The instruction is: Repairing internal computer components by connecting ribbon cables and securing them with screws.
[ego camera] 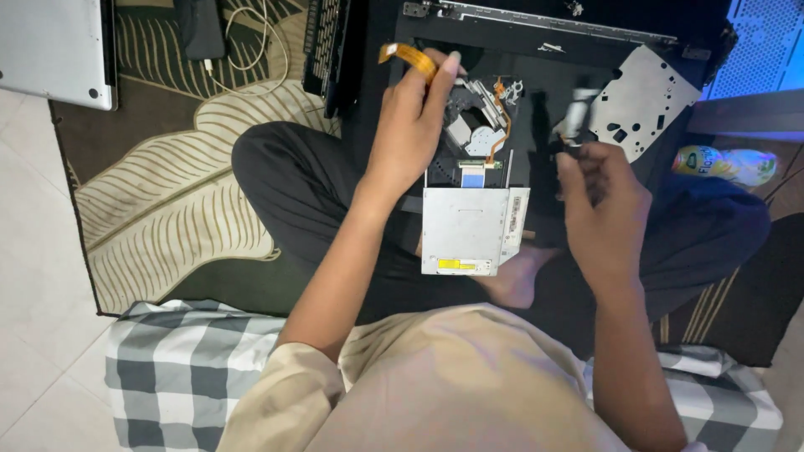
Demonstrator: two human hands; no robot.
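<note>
My left hand (410, 125) grips the open end of a silver optical drive (465, 230) that rests over my crossed legs, and an orange flat ribbon cable (406, 57) curls over its fingertips. The drive's exposed mechanism (477, 117) with a thin orange flex lies just right of that hand. My right hand (601, 201) is closed around a small dark and silver part (574, 125), held up above the lap next to a perforated metal plate (641, 96).
A black laptop base (544, 42) lies ahead of my legs, a keyboard panel (328, 46) stands to its left. A silver laptop lid (54, 50) and white cable (251, 50) sit on the patterned rug. A checked cushion (176, 368) is at my left.
</note>
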